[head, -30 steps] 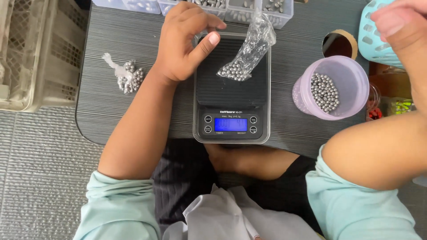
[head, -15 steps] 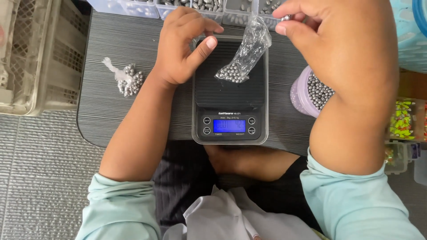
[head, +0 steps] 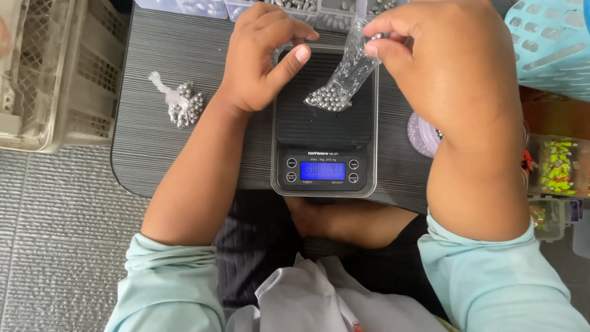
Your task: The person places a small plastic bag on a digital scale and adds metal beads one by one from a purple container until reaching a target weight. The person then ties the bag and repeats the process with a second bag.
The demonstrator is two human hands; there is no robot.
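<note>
A: Holding the mouth of the small clear bag (head: 346, 79) are both hands, yes? The bag lies on the black scale (head: 324, 123), at the centre of the dark table (head: 153, 147).

B: Yes. The left hand (head: 261, 58) is at 11 o'clock from the scale, thumb and fingers narrow, at the bag's upper edge. The right hand (head: 439, 67) is at 1 o'clock, fingers pinched on a few steel balls (head: 378, 37) just at the opening.

A: How far is the work, in your opinion?

B: A heap of balls (head: 329, 98) already sits in the bag's bottom, and the blue display (head: 322, 170) is lit. One tied bag of balls (head: 184, 104) lies finished at 9 o'clock. I judge the filling is near its end; closing the bag is not yet done. The purple cup (head: 423, 132) at 3 o'clock is mostly hidden.
</note>
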